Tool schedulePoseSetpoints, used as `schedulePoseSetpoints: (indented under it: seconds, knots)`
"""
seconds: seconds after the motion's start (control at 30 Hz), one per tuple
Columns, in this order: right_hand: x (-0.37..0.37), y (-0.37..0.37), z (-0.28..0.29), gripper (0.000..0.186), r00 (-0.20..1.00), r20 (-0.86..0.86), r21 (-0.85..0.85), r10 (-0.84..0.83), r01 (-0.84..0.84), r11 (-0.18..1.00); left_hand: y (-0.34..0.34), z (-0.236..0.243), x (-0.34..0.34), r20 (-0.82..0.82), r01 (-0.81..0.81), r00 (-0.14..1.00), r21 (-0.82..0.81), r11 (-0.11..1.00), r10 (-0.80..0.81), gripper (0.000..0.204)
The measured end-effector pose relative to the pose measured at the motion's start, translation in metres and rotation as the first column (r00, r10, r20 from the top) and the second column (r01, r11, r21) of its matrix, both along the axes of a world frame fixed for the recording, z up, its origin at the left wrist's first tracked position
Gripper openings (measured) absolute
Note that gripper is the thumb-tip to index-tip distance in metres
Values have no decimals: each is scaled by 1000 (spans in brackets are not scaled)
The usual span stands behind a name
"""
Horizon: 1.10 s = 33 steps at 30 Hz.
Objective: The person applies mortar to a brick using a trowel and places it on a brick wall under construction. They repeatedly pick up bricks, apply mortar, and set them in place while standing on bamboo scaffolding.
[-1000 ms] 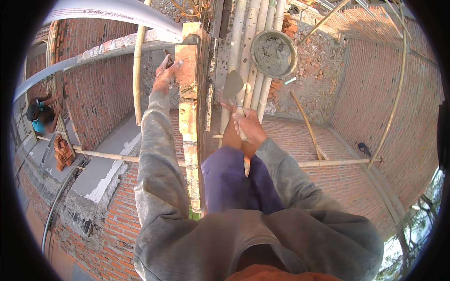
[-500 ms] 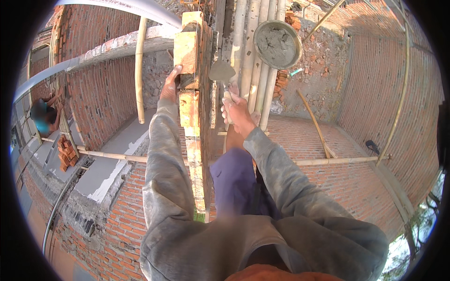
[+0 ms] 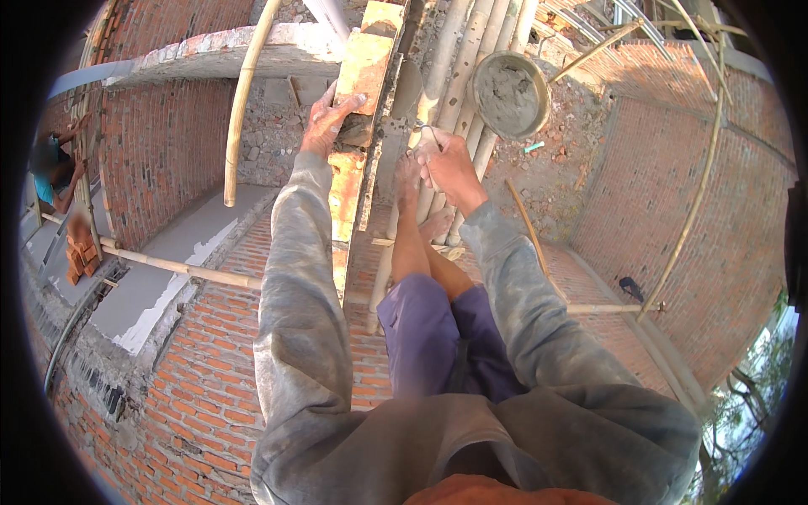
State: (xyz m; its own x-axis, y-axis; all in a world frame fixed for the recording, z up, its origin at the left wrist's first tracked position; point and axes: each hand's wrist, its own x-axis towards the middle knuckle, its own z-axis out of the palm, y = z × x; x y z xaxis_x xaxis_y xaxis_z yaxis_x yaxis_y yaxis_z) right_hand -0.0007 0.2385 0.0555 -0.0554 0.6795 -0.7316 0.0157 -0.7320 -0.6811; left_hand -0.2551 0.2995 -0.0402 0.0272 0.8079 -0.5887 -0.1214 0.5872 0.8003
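Against the left hand (image 3: 323, 124), in the head view, sits an orange brick (image 3: 364, 67) atop a narrow wall (image 3: 345, 189). That hand is half curled, one digit laid over the brick's near end and the others along its left side; whether it truly grips, I cannot tell. The right hand (image 3: 452, 168) is closed around the handle of a trowel (image 3: 408, 88), whose grey blade lies forward and left of it, close beside the wall.

The step in hand looks like bedding the brick and tidying its joint; the next move would call for a steady left hand while the blade works along the wall's edge.

The brick looks sunlit, dusty and sharp-edged; dark mortar (image 3: 357, 131) shows at its near end, just right of the left hand. Forward and right of the right hand stands a bucket (image 3: 546, 99) of grey mix.
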Motion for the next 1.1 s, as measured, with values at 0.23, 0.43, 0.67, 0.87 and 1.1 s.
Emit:
schedulePoseSetpoints:
  seconds: [0.23,0.43,0.67,0.87,1.1]
  knots:
    - [-20,-6,-8,10,992,125,-22,-13,16,1000,-1,26,9,55,-45,997,-22,999,46,82]
    - [-13,-48,-41,13,945,-138,-259,-296,254,932,0,26,16,64,-65,995,-194,979,78,79]
    - [-9,-76,-60,22,811,-280,-376,-515,401,835,-3,1,11,113,8,994,-122,993,5,67]
    - [-15,-69,-62,24,659,-250,-447,-710,572,688,-5,-6,19,141,8,990,-82,997,4,61]
    - [-38,-49,-55,23,576,-275,-492,-770,604,627,-6,-10,20,141,-11,990,-77,997,21,63]
